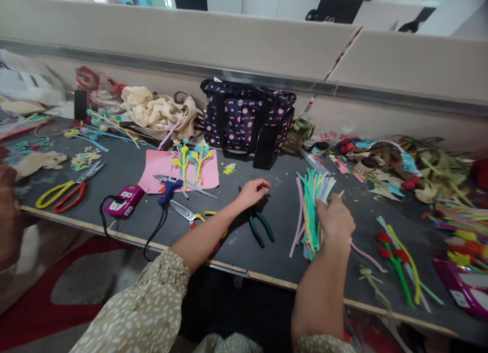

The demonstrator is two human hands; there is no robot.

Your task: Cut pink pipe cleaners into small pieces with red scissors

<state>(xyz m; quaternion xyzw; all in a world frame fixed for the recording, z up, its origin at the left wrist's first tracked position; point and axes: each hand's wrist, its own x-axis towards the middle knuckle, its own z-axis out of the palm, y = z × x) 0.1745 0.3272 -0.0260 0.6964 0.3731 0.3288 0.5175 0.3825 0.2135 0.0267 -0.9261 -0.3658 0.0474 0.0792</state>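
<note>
Clock laid over the whole view, 12 at the far side. Left forearm slants in from 7 o'clock toward 2; left hand (254, 193) over the bench (282, 261), wrist bent, fingers loosely curled, nothing visible in it. Right forearm runs up toward 12; right hand (336, 221) back upward, thumb against the near-vertical bundle of fuzzy stems (313, 211). Its fingertips are hidden: cannot tell how firmly it grips.

Counts: bundle, one, at 4 o'clock; stems too crowded to number. Green-handled pliers, one pair (262, 228), at 5, just beyond the left wrist. Scissors, two pairs: one (186, 214) at 8, partly under the left forearm, another (81, 180) at 9. Blue glue gun, one (166, 189), at 9, overlapping one pink sheet (158, 165). Magenta devices, two: one (125, 201) near 9, one (463, 287) at 4, cut by the frame edge. Patterned bag, one (244, 117), at 12.

Axes: bundle lies long axis 12 to 6, fanned ends toward 12. Pliers lie 11 to 5, handles spread and pointing to 5.
</note>
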